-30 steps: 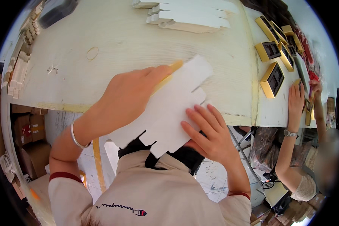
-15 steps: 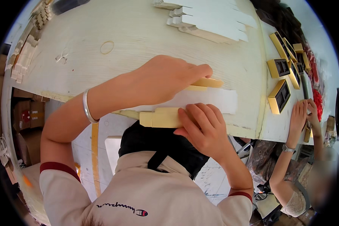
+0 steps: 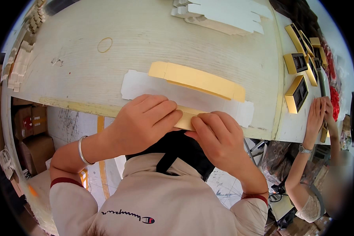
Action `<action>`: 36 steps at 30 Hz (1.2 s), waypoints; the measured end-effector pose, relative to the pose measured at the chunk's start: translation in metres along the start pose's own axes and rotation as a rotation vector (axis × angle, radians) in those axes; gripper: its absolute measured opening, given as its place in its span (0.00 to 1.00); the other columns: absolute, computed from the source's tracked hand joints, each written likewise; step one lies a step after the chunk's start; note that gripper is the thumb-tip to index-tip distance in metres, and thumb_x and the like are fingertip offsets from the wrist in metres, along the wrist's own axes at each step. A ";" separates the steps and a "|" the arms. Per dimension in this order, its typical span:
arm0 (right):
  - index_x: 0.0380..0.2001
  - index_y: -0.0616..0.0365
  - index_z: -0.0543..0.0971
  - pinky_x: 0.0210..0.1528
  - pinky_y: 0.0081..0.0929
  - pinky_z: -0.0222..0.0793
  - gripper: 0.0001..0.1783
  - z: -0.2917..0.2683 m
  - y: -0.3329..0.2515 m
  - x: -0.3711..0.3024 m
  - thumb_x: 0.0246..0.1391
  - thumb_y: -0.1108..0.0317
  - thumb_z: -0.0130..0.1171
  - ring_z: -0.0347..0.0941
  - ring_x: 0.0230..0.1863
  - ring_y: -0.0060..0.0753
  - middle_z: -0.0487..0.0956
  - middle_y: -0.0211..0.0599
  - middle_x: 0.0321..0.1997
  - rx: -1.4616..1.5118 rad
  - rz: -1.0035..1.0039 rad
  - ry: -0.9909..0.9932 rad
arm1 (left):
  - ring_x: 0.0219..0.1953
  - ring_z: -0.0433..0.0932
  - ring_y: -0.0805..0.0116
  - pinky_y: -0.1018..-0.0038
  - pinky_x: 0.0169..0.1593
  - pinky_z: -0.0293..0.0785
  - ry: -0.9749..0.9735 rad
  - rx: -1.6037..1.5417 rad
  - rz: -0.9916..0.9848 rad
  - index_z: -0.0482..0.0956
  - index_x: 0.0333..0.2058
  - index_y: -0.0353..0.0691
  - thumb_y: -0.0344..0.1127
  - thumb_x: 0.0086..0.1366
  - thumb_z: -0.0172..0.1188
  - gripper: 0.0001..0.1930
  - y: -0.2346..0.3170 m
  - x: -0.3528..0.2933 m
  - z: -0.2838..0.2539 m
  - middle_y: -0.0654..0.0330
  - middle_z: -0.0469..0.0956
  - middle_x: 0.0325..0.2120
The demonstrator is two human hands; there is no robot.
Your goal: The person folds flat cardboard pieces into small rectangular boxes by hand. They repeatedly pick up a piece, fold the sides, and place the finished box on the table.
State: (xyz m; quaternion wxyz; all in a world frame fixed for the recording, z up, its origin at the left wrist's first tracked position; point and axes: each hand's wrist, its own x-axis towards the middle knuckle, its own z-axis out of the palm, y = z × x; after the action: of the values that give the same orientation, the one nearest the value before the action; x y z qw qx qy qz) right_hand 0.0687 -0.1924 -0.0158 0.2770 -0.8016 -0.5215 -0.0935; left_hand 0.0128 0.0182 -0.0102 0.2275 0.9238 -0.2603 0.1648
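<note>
A flat cardboard box blank (image 3: 189,91), white inside, lies along the near edge of the table. Its far side panel (image 3: 200,81) is gold and stands folded up, slightly bowed. The near gold side panel (image 3: 185,118) is gripped by both hands. My left hand (image 3: 141,120), with a bracelet at the wrist, has its fingers closed over the left part of this panel. Close beside it, my right hand (image 3: 220,137) pinches the panel's right part between thumb and fingers. The panel's ends are hidden under the hands.
A stack of white card blanks (image 3: 224,17) lies at the back. A rubber band (image 3: 105,45) is at the left, near stacked pale pieces (image 3: 20,65). Gold boxes with black inserts (image 3: 297,94) stand at the right, where another person's hands (image 3: 315,114) work.
My left hand has left the far gold panel and come back to the near one, uncovering the white middle of the blank. My right hand keeps hold of the near panel.
</note>
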 end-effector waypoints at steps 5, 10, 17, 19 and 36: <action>0.34 0.61 0.75 0.32 0.33 0.67 0.12 -0.013 -0.002 -0.001 0.42 0.75 0.60 0.70 0.34 0.37 0.70 0.36 0.31 -0.072 0.127 -0.101 | 0.33 0.75 0.60 0.69 0.36 0.70 -0.060 -0.038 -0.077 0.80 0.32 0.37 0.30 0.47 0.68 0.12 0.002 0.009 -0.002 0.60 0.76 0.29; 0.32 0.58 0.73 0.30 0.37 0.67 0.14 -0.014 0.018 0.013 0.38 0.81 0.58 0.72 0.32 0.41 0.72 0.38 0.28 0.142 0.277 -0.168 | 0.36 0.73 0.62 0.67 0.39 0.67 -0.163 0.050 -0.223 0.79 0.31 0.38 0.32 0.49 0.67 0.10 -0.004 0.025 0.000 0.63 0.76 0.27; 0.33 0.57 0.72 0.28 0.36 0.67 0.15 -0.013 0.013 0.014 0.38 0.82 0.56 0.70 0.30 0.41 0.70 0.37 0.26 0.045 0.236 -0.198 | 0.38 0.73 0.65 0.70 0.41 0.67 0.119 0.125 -0.121 0.79 0.40 0.41 0.35 0.53 0.67 0.15 -0.002 0.018 -0.036 0.62 0.75 0.37; 0.32 0.56 0.72 0.29 0.36 0.67 0.14 -0.015 0.013 0.014 0.38 0.81 0.57 0.70 0.30 0.40 0.69 0.36 0.25 0.020 0.209 -0.218 | 0.37 0.73 0.66 0.71 0.39 0.68 0.170 0.110 -0.090 0.78 0.44 0.41 0.34 0.56 0.65 0.16 -0.023 0.028 -0.044 0.62 0.75 0.37; 0.29 0.55 0.76 0.60 0.41 0.57 0.12 -0.002 0.020 0.003 0.39 0.66 0.66 0.68 0.45 0.38 0.71 0.33 0.37 0.209 -0.087 -0.114 | 0.30 0.76 0.59 0.70 0.31 0.74 -0.166 -0.175 -0.046 0.73 0.42 0.37 0.20 0.54 0.56 0.15 -0.006 0.022 -0.007 0.54 0.71 0.48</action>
State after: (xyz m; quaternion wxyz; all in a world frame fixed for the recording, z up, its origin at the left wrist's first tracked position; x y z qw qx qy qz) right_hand 0.0881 -0.1971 -0.0197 0.3248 -0.7490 -0.5775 -0.0047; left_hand 0.0328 0.0178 0.0032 0.2887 0.9165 -0.2703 0.0592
